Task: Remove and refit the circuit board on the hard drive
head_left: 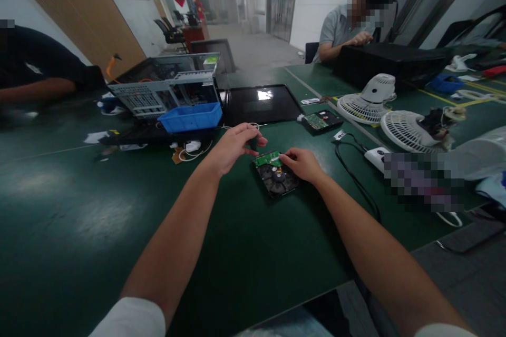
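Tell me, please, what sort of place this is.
Probably an electronics work area in an office-like setting, judging by the opened computer case, what looks like a hard drive, and the white fans.

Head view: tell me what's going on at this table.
The person's right grip touches the right side of a black, rectangular hard drive with a green circuit board. The left grip, near its upper left corner, holds a small dark object, mostly hidden. Beyond, another black, rectangular drive lies on the dark green table. Back left, a blue plastic bin sits before an open grey metal computer case.
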A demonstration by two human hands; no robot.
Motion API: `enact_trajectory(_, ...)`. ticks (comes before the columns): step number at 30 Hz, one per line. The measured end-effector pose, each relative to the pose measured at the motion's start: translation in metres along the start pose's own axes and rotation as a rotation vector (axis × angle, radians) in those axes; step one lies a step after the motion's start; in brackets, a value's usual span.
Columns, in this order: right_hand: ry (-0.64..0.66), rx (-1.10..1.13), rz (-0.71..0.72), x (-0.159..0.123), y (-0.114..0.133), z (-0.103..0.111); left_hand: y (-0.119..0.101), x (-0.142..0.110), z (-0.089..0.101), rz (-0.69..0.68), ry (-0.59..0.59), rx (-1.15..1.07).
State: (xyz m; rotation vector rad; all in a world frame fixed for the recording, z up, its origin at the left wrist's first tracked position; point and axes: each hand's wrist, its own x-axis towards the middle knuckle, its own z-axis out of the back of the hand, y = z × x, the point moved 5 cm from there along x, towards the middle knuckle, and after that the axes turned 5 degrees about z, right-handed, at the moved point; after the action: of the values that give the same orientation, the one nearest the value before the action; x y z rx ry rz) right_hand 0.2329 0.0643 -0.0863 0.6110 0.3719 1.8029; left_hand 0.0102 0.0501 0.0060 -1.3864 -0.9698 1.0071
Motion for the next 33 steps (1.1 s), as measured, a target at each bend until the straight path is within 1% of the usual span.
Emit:
enact_trajectory(2,0.002,-0.001,0.001,0.0000,0.0002,0.0002,-0.0016,0.0001,0.0008,-0.030,-0.010,0.037)
enact_trajectory(6,0.015,-0.008,0.002,0.0004,0.0005,0.0001,-0.0035,-0.0001,0.0053,-0.065,-0.087,0.125)
enact_trajectory(9,0.011,-0.022,0.004,0.0008,0.0004,0.0006,-0.0031,0.0001,0.0062,-0.073,-0.091,0.158)
enact_trajectory(13,0.009,-0.027,0.014,0.0008,0.0008,0.0008,-0.0009,0.0008,0.0065,-0.051,-0.090,0.133)
enact_trajectory(18,0.006,-0.019,-0.002,0.0004,-0.0001,0.0003,-0.0002,0.0012,0.0079,-0.018,-0.137,0.066)
enact_trajectory(22,0.001,-0.012,-0.001,0.0005,-0.0003,-0.0001,-0.0004,0.0012,0.0055,-0.023,-0.099,0.023)
enact_trajectory(25,0.002,-0.012,0.000,0.0003,0.0005,0.0004,-0.0017,0.0007,0.0034,-0.047,-0.063,0.077)
enact_trajectory(28,0.003,-0.010,0.005,0.0002,0.0018,0.0011,-0.0032,-0.0002,0.0032,-0.062,-0.056,0.123)
enact_trajectory(33,0.008,-0.018,0.009,0.0003,0.0016,0.0010,-0.0031,-0.0005,0.0017,-0.059,-0.021,0.108)
